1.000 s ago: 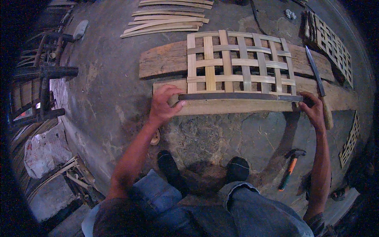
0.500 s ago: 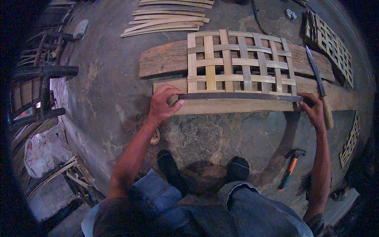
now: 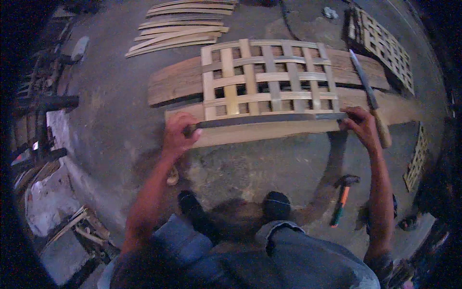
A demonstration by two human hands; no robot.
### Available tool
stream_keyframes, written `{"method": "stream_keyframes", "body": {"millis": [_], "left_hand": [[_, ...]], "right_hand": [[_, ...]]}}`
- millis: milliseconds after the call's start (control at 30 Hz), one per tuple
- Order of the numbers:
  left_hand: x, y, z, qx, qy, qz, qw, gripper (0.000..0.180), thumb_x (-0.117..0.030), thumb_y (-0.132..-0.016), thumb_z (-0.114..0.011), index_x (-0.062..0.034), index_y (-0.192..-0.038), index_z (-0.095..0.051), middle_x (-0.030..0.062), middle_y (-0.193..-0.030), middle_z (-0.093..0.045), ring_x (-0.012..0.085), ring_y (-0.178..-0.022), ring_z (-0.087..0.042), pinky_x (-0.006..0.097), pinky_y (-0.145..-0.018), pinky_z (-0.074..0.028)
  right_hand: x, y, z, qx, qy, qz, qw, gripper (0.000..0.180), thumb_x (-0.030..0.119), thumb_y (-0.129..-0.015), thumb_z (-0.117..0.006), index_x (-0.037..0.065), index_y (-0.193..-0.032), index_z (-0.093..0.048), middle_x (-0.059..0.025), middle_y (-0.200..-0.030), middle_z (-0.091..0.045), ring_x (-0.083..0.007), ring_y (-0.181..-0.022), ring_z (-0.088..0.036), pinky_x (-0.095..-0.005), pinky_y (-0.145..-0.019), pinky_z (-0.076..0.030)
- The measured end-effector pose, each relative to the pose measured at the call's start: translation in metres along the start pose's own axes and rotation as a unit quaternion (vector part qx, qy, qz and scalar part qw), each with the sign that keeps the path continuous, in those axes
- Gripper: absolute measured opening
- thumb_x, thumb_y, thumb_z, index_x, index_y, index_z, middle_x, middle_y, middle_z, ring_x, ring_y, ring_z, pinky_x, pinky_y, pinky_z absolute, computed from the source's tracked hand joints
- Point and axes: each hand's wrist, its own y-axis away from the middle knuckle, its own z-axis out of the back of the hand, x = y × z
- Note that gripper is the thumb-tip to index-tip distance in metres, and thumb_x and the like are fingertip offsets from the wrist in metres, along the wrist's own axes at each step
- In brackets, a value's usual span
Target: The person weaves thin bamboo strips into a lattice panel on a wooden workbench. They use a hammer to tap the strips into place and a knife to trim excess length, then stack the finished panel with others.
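A dark, flat bamboo strip [image 3: 255,121] is stretched between my two hands, along the near edge of a woven bamboo lattice [image 3: 230,103]. My left hand [image 3: 179,135] pinches its left end between thumb and fingers. At the other end, my right hand [image 3: 362,126] has thumb and fingertips closed on the strip. The lattice, made of pale and greyish crossed strips with square gaps, lies on two thick wooden planks [image 3: 175,79]. Just right of my right hand rests a long knife [image 3: 364,79], its wooden handle [image 3: 382,130] pointing toward me.
A hammer [image 3: 342,197] with an orange and green handle lies on the floor at right. Loose bamboo strips [image 3: 178,32] are spread at the far left. More woven lattices [image 3: 387,48] are at the far right. My feet [image 3: 276,206] are in front of the planks.
My view has shifted, so the planks, lattice and tools appear further left. Both hands keep hold of the strip's ends, which stays along the lattice's near edge.
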Motion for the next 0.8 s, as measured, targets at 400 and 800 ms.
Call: {"method": "stream_keyframes", "body": {"millis": [400,800], "left_hand": [[-0.015,-0.009,0.008,0.008,0.004,0.005,1.000,0.028,-0.014,-0.068,-0.079,-0.0088,-0.091,-0.065,0.0095,-0.092,-0.064,0.0290,-0.092,-0.061,0.040,-0.083,-0.047],[-0.014,-0.006,0.008,0.012,0.007,0.030,0.999,0.029,-0.017,-0.068,-0.079,-0.0087,-0.092,-0.066,0.0098,-0.094,-0.064,0.0293,-0.093,-0.061,0.041,-0.082,-0.048]], "right_hand": [[0.017,0.000,-0.009,-0.032,-0.011,-0.041,0.999,0.019,0.011,-0.094,-0.060,0.000,-0.108,-0.068,-0.0091,-0.103,-0.068,-0.0175,-0.097,-0.063,-0.0328,-0.087,-0.050],[0.003,-0.002,-0.008,-0.034,-0.019,-0.005,0.999,0.022,0.015,-0.095,-0.060,0.000,-0.109,-0.068,-0.0069,-0.102,-0.066,-0.0149,-0.095,-0.061,-0.0303,-0.086,-0.048]]}}
